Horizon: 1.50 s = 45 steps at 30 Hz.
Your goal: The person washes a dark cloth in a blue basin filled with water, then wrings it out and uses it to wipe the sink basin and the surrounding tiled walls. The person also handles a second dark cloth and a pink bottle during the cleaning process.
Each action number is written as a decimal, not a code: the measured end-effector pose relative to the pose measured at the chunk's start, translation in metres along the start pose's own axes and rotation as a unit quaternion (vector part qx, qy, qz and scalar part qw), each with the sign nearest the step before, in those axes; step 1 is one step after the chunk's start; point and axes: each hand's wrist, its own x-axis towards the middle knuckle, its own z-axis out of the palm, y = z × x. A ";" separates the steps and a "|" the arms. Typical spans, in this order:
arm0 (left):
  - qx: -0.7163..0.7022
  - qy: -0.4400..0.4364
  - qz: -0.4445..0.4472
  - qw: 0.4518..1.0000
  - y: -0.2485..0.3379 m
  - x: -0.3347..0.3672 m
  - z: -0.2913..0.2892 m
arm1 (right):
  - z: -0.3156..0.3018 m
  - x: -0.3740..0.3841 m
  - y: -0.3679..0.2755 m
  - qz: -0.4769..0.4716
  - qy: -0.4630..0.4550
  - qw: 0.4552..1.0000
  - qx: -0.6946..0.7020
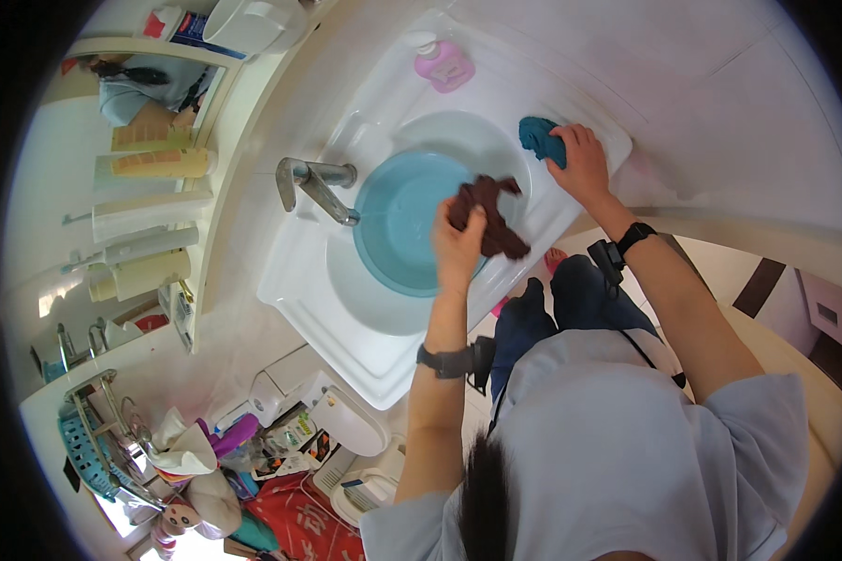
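Over the near edge of a light-blue basin (384,254), my left hand (457,251) pinches a dark brown cloth (492,217) that hangs crumpled from the fingers. My right hand (585,166) is at the right end of the white sink (365,363), its fingers closed round part of a bunched teal cloth (539,137). The teal cloth rests on the sink's rim. The basin stands inside the sink bowl under a chrome faucet (324,191) and appears to hold clear water.
A pink pump bottle (446,68) stands at the sink's far corner. To the left, a mirror cabinet (239,178) carries tubes and bottles. At lower left are a toilet (351,423), a red bag (295,514) and a blue basket (86,449).
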 end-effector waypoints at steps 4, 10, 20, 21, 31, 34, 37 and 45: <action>-0.100 0.062 -0.035 0.992 0.007 0.048 -0.009 | -0.003 0.002 -0.003 0.015 -0.001 1.000 0.011; 0.065 0.063 0.025 0.996 0.003 0.123 0.008 | -0.012 0.004 -0.010 0.021 -0.023 0.999 0.014; 0.190 0.010 -0.003 0.982 -0.051 0.124 -0.006 | -0.018 0.007 -0.008 0.026 -0.033 0.999 0.009; 0.178 0.033 0.006 0.984 -0.048 0.128 -0.008 | -0.018 0.006 -0.008 0.031 -0.034 0.999 0.012; 0.169 0.299 0.084 0.935 -0.079 0.216 -0.038 | -0.017 0.009 -0.013 0.036 -0.056 0.998 0.012; 0.316 0.273 0.054 0.907 -0.083 0.223 -0.004 | -0.018 0.011 -0.012 0.039 -0.064 0.997 0.011; 0.317 0.233 0.071 0.917 -0.077 0.224 0.019 | -0.026 0.013 -0.021 0.029 -0.037 0.999 -0.021; 0.273 0.180 0.095 0.940 -0.068 0.225 0.047 | 0.004 0.134 -0.046 -0.027 -0.020 0.989 0.144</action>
